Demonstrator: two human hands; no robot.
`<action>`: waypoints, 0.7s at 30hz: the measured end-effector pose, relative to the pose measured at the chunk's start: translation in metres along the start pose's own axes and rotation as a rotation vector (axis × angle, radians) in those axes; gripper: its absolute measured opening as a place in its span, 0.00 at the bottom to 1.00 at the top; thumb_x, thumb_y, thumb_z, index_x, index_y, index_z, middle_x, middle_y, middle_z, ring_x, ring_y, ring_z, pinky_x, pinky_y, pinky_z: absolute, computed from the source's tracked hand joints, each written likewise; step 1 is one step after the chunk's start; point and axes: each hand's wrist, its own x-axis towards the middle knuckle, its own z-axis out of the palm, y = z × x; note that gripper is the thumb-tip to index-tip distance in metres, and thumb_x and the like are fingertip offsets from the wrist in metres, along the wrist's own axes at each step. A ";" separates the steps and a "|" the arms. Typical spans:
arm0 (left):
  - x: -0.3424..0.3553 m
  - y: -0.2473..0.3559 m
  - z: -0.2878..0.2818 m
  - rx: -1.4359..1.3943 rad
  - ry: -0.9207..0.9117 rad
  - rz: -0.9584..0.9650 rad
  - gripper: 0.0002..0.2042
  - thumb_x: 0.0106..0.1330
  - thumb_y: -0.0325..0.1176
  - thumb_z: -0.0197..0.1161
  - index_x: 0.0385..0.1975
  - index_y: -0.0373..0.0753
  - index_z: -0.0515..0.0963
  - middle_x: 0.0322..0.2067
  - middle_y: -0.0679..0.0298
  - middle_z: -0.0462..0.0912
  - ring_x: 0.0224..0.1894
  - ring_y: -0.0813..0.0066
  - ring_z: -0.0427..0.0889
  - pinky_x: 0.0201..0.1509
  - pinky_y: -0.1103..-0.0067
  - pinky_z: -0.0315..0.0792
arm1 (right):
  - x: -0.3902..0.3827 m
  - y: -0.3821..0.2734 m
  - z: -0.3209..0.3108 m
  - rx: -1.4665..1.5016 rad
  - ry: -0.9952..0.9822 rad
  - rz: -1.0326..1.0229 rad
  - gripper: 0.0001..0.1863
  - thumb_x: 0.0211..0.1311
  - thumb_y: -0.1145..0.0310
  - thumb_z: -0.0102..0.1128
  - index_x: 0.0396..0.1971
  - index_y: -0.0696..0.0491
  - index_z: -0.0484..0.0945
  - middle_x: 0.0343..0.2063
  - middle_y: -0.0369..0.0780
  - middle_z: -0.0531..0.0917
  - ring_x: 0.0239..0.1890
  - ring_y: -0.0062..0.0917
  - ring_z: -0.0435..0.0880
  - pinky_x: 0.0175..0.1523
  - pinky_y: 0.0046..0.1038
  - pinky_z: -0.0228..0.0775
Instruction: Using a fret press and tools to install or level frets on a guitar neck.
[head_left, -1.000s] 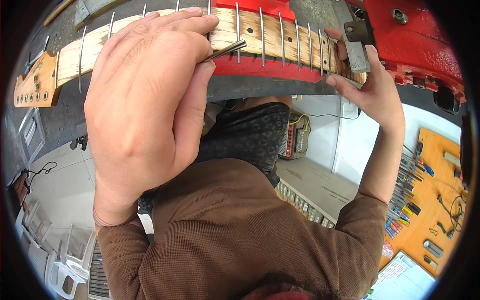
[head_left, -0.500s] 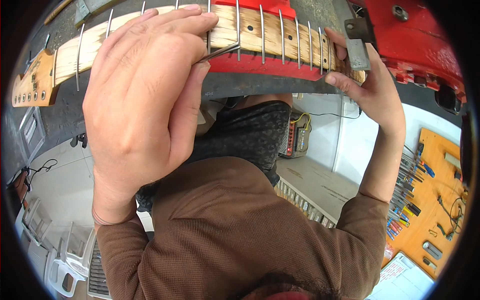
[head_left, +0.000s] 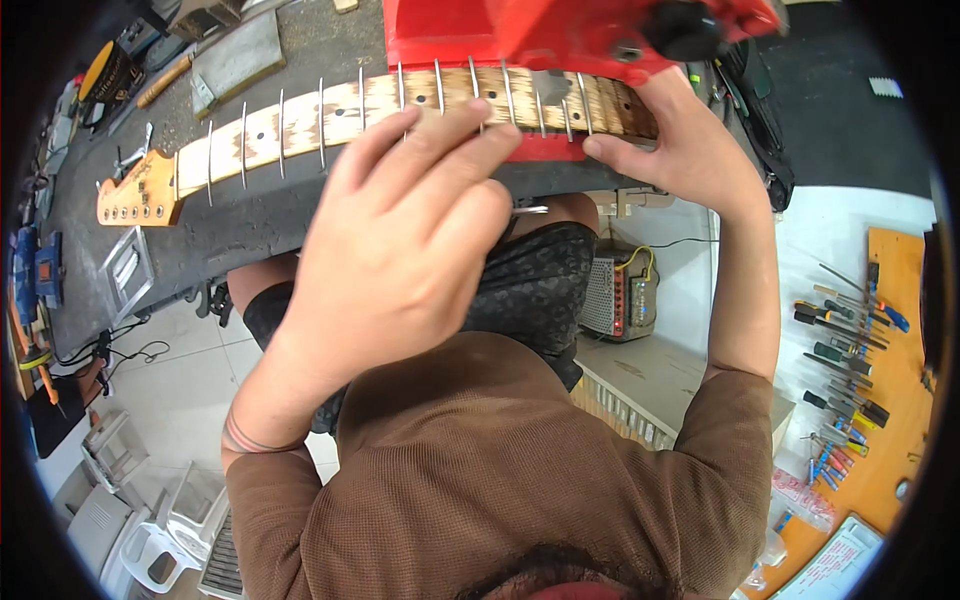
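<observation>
Guitar neck (head_left: pixel 300 130) is laid across the dark workbench (head_left: pixel 215 240), its headstock (head_left: pixel 145 198) to the left and its heel end (head_left: pixel 640 122) beneath the red press (head_left: pixel 445 30), with fret wires (head_left: pixel 244 145) set crosswise along its dark-streaked face. Thin metal strips (head_left: pixel 530 210) are held in the left hand (head_left: pixel 400 245), ends jutting from its curled side, while the outer fingertips are rested on the neck and the thumb is hidden. The heel end is grasped by the right hand (head_left: pixel 695 150), thumb along the near edge, fingers partly hidden by the press.
</observation>
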 end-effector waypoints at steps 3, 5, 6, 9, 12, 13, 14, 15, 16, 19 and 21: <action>0.019 0.013 0.014 -0.011 -0.026 0.041 0.05 0.69 0.24 0.68 0.40 0.37 0.79 0.66 0.55 0.89 0.72 0.50 0.84 0.77 0.53 0.73 | 0.000 0.007 0.003 -0.012 0.051 -0.090 0.32 0.64 0.58 0.78 0.67 0.49 0.81 0.57 0.41 0.85 0.60 0.43 0.83 0.70 0.43 0.71; 0.031 0.020 0.020 -0.033 -0.037 0.033 0.06 0.69 0.24 0.69 0.42 0.38 0.79 0.66 0.56 0.88 0.72 0.51 0.83 0.77 0.53 0.73 | 0.001 0.011 0.003 -0.038 0.064 -0.148 0.32 0.63 0.58 0.77 0.67 0.48 0.81 0.59 0.41 0.86 0.62 0.41 0.84 0.71 0.40 0.70; 0.036 0.021 0.023 -0.028 -0.044 0.045 0.06 0.69 0.24 0.69 0.42 0.38 0.79 0.66 0.56 0.88 0.72 0.51 0.83 0.77 0.53 0.73 | 0.000 0.010 0.003 -0.036 0.077 -0.143 0.32 0.63 0.58 0.77 0.67 0.48 0.81 0.59 0.41 0.86 0.62 0.41 0.84 0.71 0.40 0.70; 0.045 0.024 0.030 0.006 -0.010 0.071 0.07 0.69 0.24 0.69 0.42 0.38 0.79 0.66 0.56 0.88 0.72 0.51 0.84 0.77 0.53 0.73 | -0.003 0.008 0.003 -0.047 0.073 -0.084 0.33 0.63 0.55 0.76 0.68 0.48 0.81 0.60 0.43 0.86 0.64 0.44 0.84 0.75 0.42 0.69; 0.046 0.025 0.033 -0.024 -0.003 0.070 0.08 0.69 0.24 0.70 0.44 0.38 0.80 0.65 0.56 0.89 0.71 0.52 0.84 0.76 0.54 0.73 | -0.004 0.008 0.005 -0.037 0.096 -0.098 0.35 0.63 0.54 0.76 0.69 0.48 0.81 0.62 0.43 0.86 0.65 0.43 0.84 0.76 0.43 0.69; 0.045 0.026 0.032 -0.028 0.002 0.067 0.08 0.69 0.24 0.70 0.43 0.38 0.80 0.64 0.55 0.89 0.71 0.51 0.85 0.76 0.54 0.74 | -0.005 0.010 0.007 -0.036 0.101 -0.092 0.35 0.63 0.54 0.76 0.69 0.48 0.81 0.62 0.43 0.86 0.65 0.43 0.84 0.76 0.43 0.69; 0.045 0.026 0.032 -0.032 0.007 0.064 0.08 0.68 0.24 0.71 0.43 0.38 0.80 0.63 0.55 0.89 0.70 0.50 0.85 0.76 0.54 0.74 | -0.005 0.014 0.010 -0.031 0.129 -0.116 0.36 0.63 0.53 0.76 0.70 0.48 0.80 0.62 0.43 0.86 0.65 0.43 0.84 0.76 0.43 0.69; 0.044 0.025 0.031 -0.031 0.005 0.065 0.08 0.68 0.24 0.71 0.43 0.38 0.80 0.63 0.55 0.89 0.70 0.50 0.85 0.76 0.54 0.74 | -0.005 0.016 0.011 -0.025 0.155 -0.145 0.37 0.63 0.52 0.76 0.71 0.49 0.80 0.63 0.43 0.87 0.66 0.43 0.84 0.76 0.43 0.69; 0.043 0.024 0.030 -0.051 0.026 0.083 0.07 0.68 0.25 0.71 0.43 0.38 0.82 0.59 0.56 0.89 0.66 0.52 0.86 0.69 0.57 0.76 | -0.006 0.016 0.011 -0.024 0.156 -0.144 0.37 0.63 0.52 0.76 0.71 0.49 0.80 0.63 0.43 0.87 0.66 0.43 0.84 0.76 0.43 0.69; 0.033 0.029 0.024 -0.184 0.070 0.019 0.07 0.67 0.24 0.71 0.42 0.38 0.84 0.50 0.58 0.88 0.54 0.53 0.86 0.57 0.61 0.78 | -0.007 0.008 0.003 0.005 0.224 -0.217 0.31 0.66 0.57 0.75 0.66 0.52 0.82 0.57 0.44 0.88 0.63 0.43 0.85 0.74 0.43 0.70; 0.027 0.032 0.026 -0.429 0.186 -0.086 0.05 0.70 0.21 0.72 0.42 0.35 0.86 0.39 0.60 0.85 0.38 0.61 0.82 0.46 0.68 0.76 | -0.015 -0.010 -0.007 -0.146 0.304 -0.225 0.34 0.66 0.65 0.76 0.72 0.53 0.79 0.59 0.44 0.86 0.65 0.43 0.83 0.75 0.43 0.68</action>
